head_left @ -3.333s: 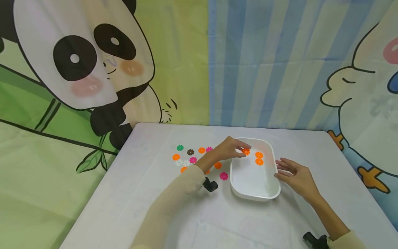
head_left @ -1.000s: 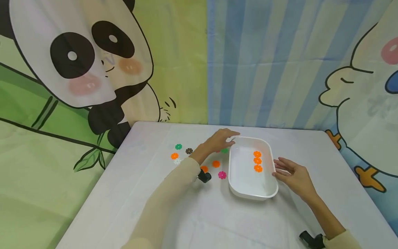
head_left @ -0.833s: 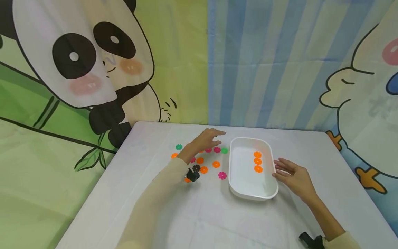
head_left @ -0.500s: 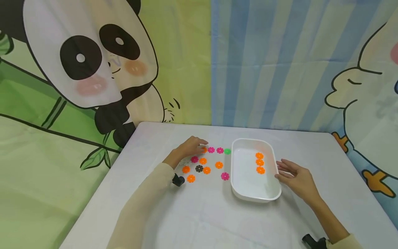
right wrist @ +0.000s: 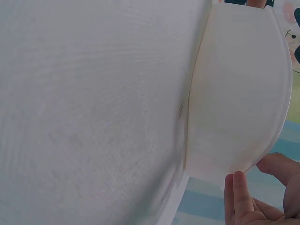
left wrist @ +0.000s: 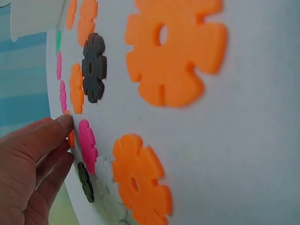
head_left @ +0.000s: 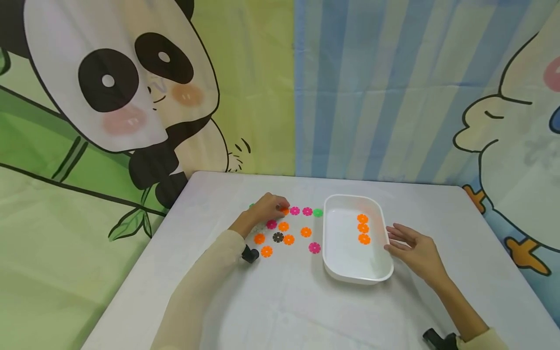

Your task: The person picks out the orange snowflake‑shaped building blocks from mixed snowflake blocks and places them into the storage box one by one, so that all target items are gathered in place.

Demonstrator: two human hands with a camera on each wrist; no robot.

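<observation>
My left hand (head_left: 264, 208) reaches over the scattered discs. In the left wrist view its thumb and fingers pinch the edge of an orange flower-shaped disc (left wrist: 71, 138), mostly hidden behind them. Around it lie more notched discs: a pink disc (head_left: 271, 224), a black disc (head_left: 278, 237), a green disc (head_left: 318, 213) and several orange ones. My right hand (head_left: 415, 250) is at the right side of a white tray (head_left: 350, 262), its fairly straight fingers (right wrist: 241, 192) touching the outer wall and its thumb near the rim. Three orange discs (head_left: 363, 228) lie in a column inside the tray.
The white table (head_left: 306, 311) carries everything. A printed cloth backdrop (head_left: 372, 97) with a panda and blue stripes hangs behind it. In the left wrist view, white discs (left wrist: 107, 183) lie beside the pink one.
My left hand has put an orange disc into the tray, making three there. It then moved left, and its fingers closed on another orange disc. The right hand stays at the tray.
</observation>
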